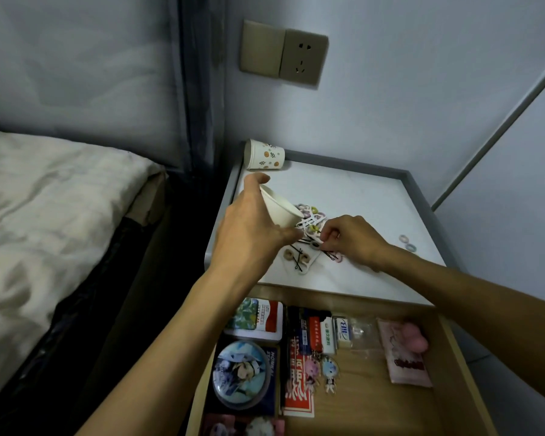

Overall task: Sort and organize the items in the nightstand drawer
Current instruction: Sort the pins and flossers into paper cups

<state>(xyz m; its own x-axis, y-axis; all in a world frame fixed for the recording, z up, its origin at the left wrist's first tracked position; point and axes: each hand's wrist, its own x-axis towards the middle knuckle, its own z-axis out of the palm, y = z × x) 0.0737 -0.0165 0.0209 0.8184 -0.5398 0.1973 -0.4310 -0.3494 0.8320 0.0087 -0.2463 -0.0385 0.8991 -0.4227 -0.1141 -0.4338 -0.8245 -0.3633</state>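
Two cups on the nightstand top (359, 209): a patterned cup (265, 155) lies on its side at upper centre; a plain white cup (279, 207) is tilted, left hand (252, 234) curled round it. Right hand (350, 237) pinches into the pile of hair ties (309, 215) at frame centre; which piece, I cannot tell. Bobby pins (298, 262) lie just below the pile. Open drawer (453, 357) fills lower frame: eraser (343, 332) with blue lettering, I read "HB"; red packets (298, 394) carry print too small to read.
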